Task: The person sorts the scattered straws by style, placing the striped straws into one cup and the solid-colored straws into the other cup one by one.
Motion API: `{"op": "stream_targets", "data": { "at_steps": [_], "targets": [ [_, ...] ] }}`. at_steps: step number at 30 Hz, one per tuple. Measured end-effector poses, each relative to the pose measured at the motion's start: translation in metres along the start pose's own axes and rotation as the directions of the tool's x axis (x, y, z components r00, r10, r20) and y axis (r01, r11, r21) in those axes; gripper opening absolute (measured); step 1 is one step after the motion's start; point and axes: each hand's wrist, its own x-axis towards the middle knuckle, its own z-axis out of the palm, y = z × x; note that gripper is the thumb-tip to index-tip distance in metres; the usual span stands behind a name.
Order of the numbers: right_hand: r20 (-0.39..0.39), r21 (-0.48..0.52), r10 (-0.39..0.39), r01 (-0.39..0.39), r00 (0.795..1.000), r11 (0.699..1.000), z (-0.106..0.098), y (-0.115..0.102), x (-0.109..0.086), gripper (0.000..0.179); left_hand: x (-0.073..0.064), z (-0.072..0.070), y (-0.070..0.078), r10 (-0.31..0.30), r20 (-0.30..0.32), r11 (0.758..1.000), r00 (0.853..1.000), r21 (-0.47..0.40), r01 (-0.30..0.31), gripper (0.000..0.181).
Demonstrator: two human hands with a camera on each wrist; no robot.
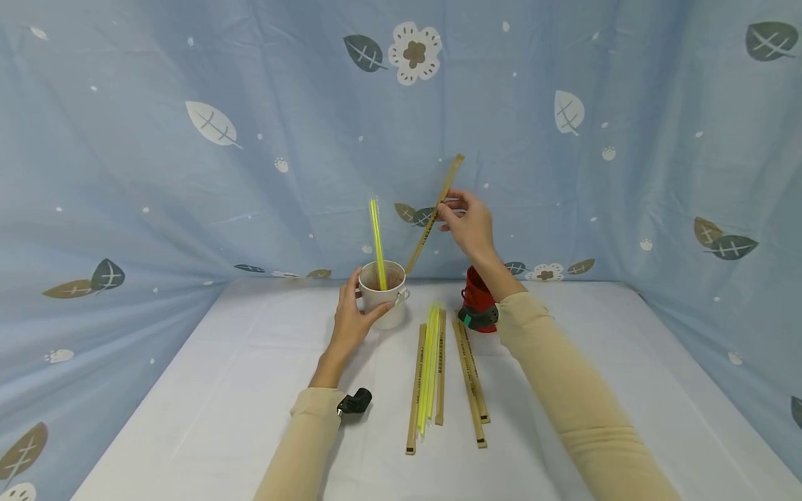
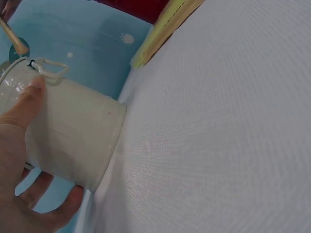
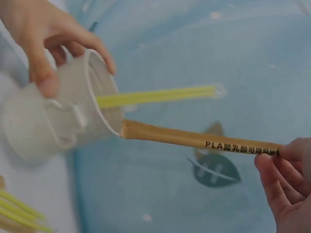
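Note:
My left hand (image 1: 348,321) grips a small white metal pail (image 1: 391,316) standing on the table; its thumb lies near the side handle, its fingers round the other side. Yellow straws (image 1: 378,240) in a clear wrapper stand upright inside, leaning slightly left. Up and to the right, my right hand (image 1: 471,226) pinches a brown paper-wrapped straw (image 3: 180,136) with printed lettering between thumb and fingers. That straw slants down to the left, its lower end right at the pail's rim in the right wrist view.
A red pail (image 1: 477,298) stands behind my right forearm, partly hidden. In front lie yellow straws (image 1: 429,369) with paper-wrapped straws on both sides. More paper-wrapped straws (image 1: 468,383) lie to their right. A blue patterned curtain (image 1: 301,139) hangs behind the white table (image 1: 250,390).

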Motion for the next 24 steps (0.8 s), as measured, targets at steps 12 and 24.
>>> {"op": "stream_targets", "data": {
  "at_steps": [12, 24],
  "targets": [
    [-0.044, -0.198, -0.088, 0.078, 0.995, 0.977, -0.064, 0.010, -0.003, 0.038, 0.000, -0.002, 0.001, -0.025, 0.011, 0.999, 1.000, -0.023, 0.026, 0.097],
    [-0.063, -0.271, -0.108, 0.087, 0.992, 0.959, -0.096, 0.019, -0.012, 0.035, 0.000, 0.000, -0.001, -0.023, 0.015, 1.000, 1.000, -0.014, 0.023, 0.097]
  ]
}}
